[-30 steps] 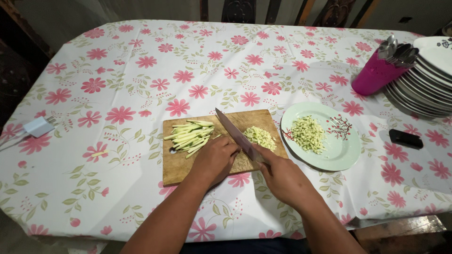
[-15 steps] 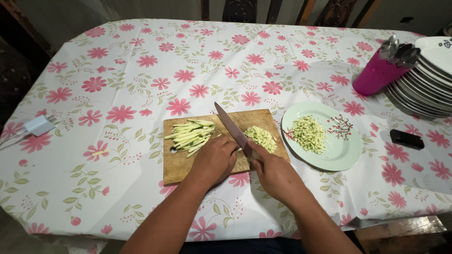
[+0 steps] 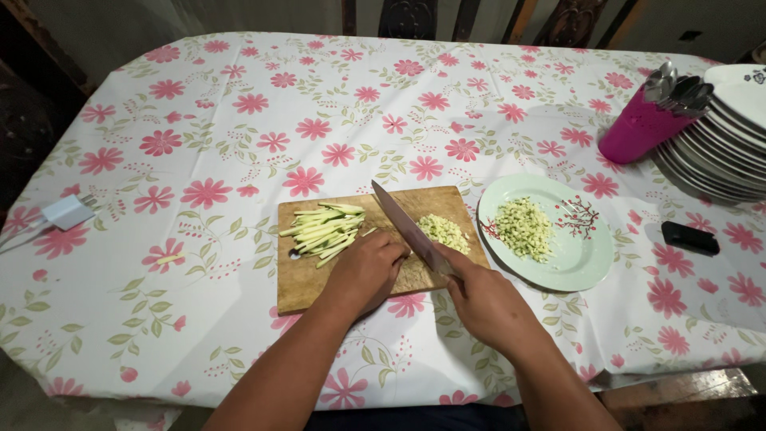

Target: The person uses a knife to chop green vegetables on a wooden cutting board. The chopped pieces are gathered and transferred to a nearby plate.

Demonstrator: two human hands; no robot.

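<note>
My right hand (image 3: 487, 307) grips the knife (image 3: 411, 231), blade angled across the wooden cutting board (image 3: 307, 279) on the floral-clothed bench (image 3: 239, 136). My left hand (image 3: 365, 271) curls over vegetable strips (image 3: 323, 230). Beyond, diced pieces (image 3: 444, 232), a pale green plate (image 3: 586, 255), a pink cup (image 3: 638, 128).

Two bare forearms enter from the bottom edge of the frame. The left hand (image 3: 365, 271) and right hand (image 3: 488, 306) carry no sleeves, rings, watch or gloves.

Knife (image 3: 408, 229) over green strips (image 3: 323, 231) on board (image 3: 303, 283)
</note>
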